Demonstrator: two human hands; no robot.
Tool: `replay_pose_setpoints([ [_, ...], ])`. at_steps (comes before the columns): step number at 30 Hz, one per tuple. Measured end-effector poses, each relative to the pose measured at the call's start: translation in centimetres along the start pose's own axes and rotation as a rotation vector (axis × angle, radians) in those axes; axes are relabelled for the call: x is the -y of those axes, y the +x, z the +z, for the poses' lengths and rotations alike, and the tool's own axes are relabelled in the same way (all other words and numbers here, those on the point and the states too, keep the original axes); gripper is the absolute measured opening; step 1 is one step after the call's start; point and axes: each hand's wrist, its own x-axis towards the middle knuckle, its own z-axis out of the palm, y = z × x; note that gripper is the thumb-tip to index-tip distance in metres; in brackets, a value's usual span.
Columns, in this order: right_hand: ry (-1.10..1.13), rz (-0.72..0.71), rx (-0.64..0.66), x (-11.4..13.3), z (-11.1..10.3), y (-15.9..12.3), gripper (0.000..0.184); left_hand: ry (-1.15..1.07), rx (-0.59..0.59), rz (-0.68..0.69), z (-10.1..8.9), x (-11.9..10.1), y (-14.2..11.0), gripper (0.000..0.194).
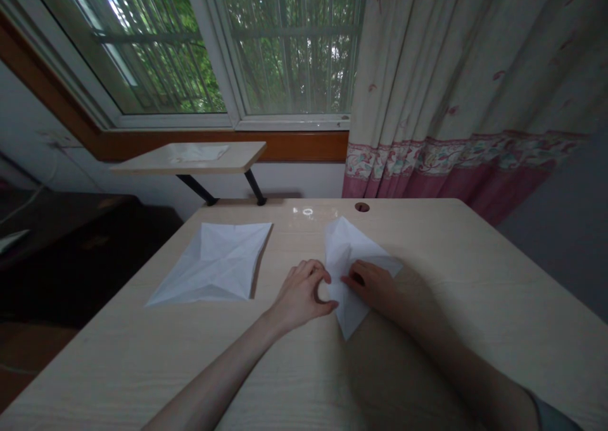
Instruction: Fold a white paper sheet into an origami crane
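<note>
A folded sheet of white paper [341,247] lies on the table in front of me, one corner pointing away and another toward me. My left hand [304,288] is at its left edge, thumb and forefinger curved apart with their tips touching the paper. From the right, my right hand [373,284] rests on the sheet, fingers bent and drawn together at a fold near its middle. What lies under those fingers is partly hidden. Left of my hands, a second sheet of white paper [221,260] lies flat, with creases meeting at its centre.
The pale wooden table [294,368] has a round cable hole [361,207] at its back edge. A small raised shelf [237,159] on black legs stands at the back left, bearing white paper [202,152]. Behind are a barred window [289,51] and a patterned curtain [441,83].
</note>
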Motion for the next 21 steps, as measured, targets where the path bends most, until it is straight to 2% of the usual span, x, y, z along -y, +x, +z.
replay_pose_setpoints([
  [9, 0.024, 0.022, 0.022, 0.0, 0.0, 0.0, 0.02, 0.049, 0.074, -0.018, -0.1, -0.5, -0.1, 0.054],
  [21, 0.028, 0.032, 0.024, 0.0, -0.1, 0.0, 0.02, 0.107, 0.102, -0.011, -0.6, -1.5, -0.6, 0.067],
])
